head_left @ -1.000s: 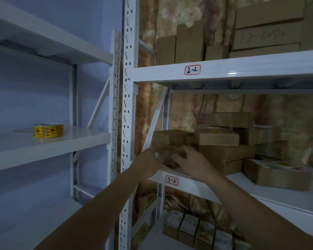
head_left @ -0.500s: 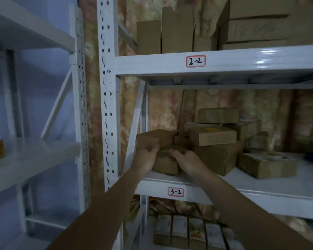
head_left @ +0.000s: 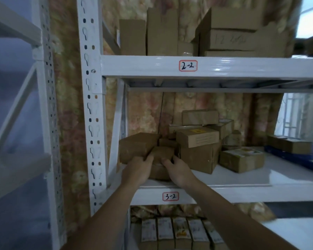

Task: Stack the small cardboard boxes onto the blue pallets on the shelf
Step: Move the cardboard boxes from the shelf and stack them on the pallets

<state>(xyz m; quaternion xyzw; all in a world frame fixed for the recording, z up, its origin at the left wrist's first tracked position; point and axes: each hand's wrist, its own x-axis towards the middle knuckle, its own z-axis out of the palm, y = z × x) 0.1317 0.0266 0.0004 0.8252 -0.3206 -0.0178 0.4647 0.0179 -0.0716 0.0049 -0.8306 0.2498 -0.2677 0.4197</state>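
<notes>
- Head view looks at a white metal shelf [head_left: 242, 179] whose front beam carries a label [head_left: 170, 196] reading 3-2; the shelf above [head_left: 242, 66] is labelled 2-2.
- Our left hand [head_left: 136, 170] and right hand [head_left: 177, 169] are close together at the left end of the 3-2 shelf, both on one small cardboard box [head_left: 163, 156].
- The left hand's fingers curl onto the box's left side, and the right hand's fingers curl over its right front edge; the box sits tilted between them, just above the shelf's front edge.
- We cannot tell whether the box's underside touches the shelf board, as the hands hide it.
- A larger brown box [head_left: 137, 147] lies just left of and behind the held box, touching it.
- To the right stands a pile of cardboard boxes [head_left: 199, 141], several layers high, with a loose box [head_left: 241, 159] resting on the shelf beside it.
- Further right, near the frame's edge, a blue pallet [head_left: 296, 160] lies on the same shelf with a cardboard box [head_left: 289, 145] on top; this area is blurred.
- Upright boxes [head_left: 161, 31] and stacked cartons [head_left: 235, 31] fill the 2-2 shelf.
- Below the 3-2 shelf a row of printed packets [head_left: 175, 231] stands side by side.
- A patterned curtain [head_left: 146, 112] hangs behind the rack.
</notes>
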